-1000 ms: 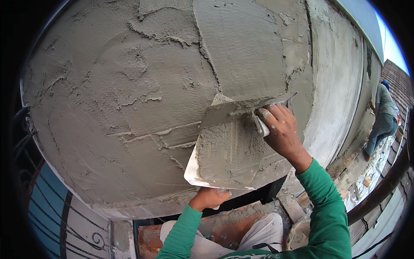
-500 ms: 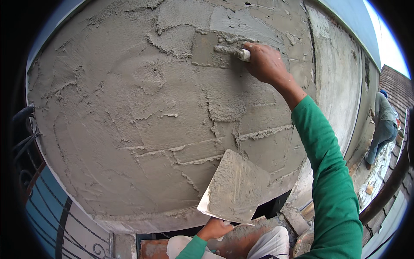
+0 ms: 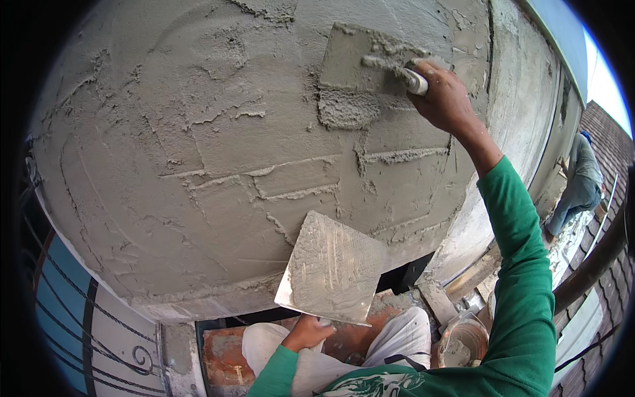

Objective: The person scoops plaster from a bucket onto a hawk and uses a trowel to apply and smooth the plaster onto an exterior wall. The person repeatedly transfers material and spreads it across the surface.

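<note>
Wet grey mortar covers the wall in front of me, with ridges and rough patches in it. My right hand is closed round the pale handle of a plastering trowel. The trowel's rectangular blade lies against the upper wall, lumps of mortar on its back, just above a rough patch. Low in the middle, my left hand grips a plasterer's hawk from below. The hawk is a square, tilted plate smeared with a thin mortar layer. Its handle is mostly hidden by my fingers.
A bucket containing mortar stands right of my knees. Brickwork lies beneath me. At lower left is a twisted metal railing. A co-worker leans toward the wall at far right, beyond a dark pole and roof tiles.
The view has tipped downward. Against the wall, the trowel has moved down and slightly right, nearer the rough patch. The hawk sits lower and further left relative to the wall.
</note>
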Tool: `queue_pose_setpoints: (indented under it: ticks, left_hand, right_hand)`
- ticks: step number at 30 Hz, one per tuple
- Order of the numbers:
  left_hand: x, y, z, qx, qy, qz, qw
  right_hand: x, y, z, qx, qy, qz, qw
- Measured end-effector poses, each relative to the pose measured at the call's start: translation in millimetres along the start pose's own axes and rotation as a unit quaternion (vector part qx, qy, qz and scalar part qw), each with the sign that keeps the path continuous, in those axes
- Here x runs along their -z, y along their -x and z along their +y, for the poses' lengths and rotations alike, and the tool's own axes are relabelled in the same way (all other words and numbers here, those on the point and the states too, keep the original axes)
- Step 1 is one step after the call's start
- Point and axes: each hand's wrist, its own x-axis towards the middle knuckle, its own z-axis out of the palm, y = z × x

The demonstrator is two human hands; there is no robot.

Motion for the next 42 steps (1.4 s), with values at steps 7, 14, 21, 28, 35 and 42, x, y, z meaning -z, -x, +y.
queue_pose_setpoints:
  ticks: [7, 14, 21, 28, 35, 42]
  left_hand:
    - [-4.2, 7.7, -2.2, 0.024, -0.045, -0.038, 0.998]
    - [-28.1, 10.4, -30.5, 0.001, -0.003, -0.064, 0.998]
    - [-45.1, 10.5, -12.1, -0.080, -0.065, -0.080, 0.991]
    - [-53.0, 4.0, -17.3, 0.156, 0.143, -0.143, 0.967]
    - [-110.3, -32.3, 3.4, 0.236, 0.341, -0.188, 0.891]
    - [-213.2, -91.6, 12.6, 0.236, 0.409, -0.307, 0.826]
  right_hand:
    - [-45.8, 53.8, -6.8, -0.029, -0.008, -0.072, 0.997]
    - [-30.6, 17.2, 74.8, -0.107, 0.024, -0.025, 0.994]
    - [27.4, 54.9, 123.3, -0.221, 0.062, 0.104, 0.968]
    - [121.5, 331.6, 169.3, -0.329, 0.044, -0.234, 0.914]
    - [172.0, 595.1, 156.0, -0.561, 0.216, -0.501, 0.623]
    - [163.3, 707.1, 187.6, -0.595, 0.201, -0.505, 0.592]
